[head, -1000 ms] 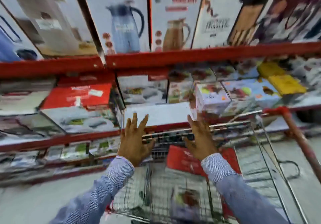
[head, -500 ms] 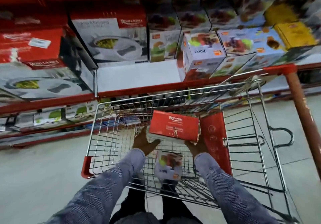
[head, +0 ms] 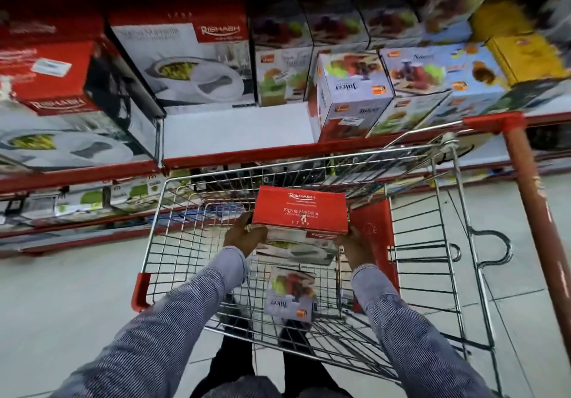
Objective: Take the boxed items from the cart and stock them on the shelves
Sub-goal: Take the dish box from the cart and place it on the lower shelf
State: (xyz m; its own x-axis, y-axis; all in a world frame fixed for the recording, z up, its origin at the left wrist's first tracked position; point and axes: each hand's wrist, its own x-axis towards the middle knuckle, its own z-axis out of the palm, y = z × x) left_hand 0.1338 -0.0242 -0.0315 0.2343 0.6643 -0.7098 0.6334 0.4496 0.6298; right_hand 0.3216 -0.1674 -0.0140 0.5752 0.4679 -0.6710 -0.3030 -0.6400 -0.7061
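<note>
Red box (head: 301,209) sits inside the cart (head: 457,243), raised off the cart floor, gripped at both ends. Left hand (head: 245,237) fingers clenched on its left end, right hand (head: 355,246) on the right end. Stiff cardboard; likely dinnerware inside, so probably heavy and fragile. Best held two-handed at the short ends, kept level. Juicer box (head: 290,294) lies lower in the cart. Bare gap on the shelf (head: 238,127) looks like its slot.

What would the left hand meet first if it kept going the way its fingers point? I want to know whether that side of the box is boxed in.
The left hand already touches the red Rishabh box; past it, probably the cart wall, though depth is unclear.
</note>
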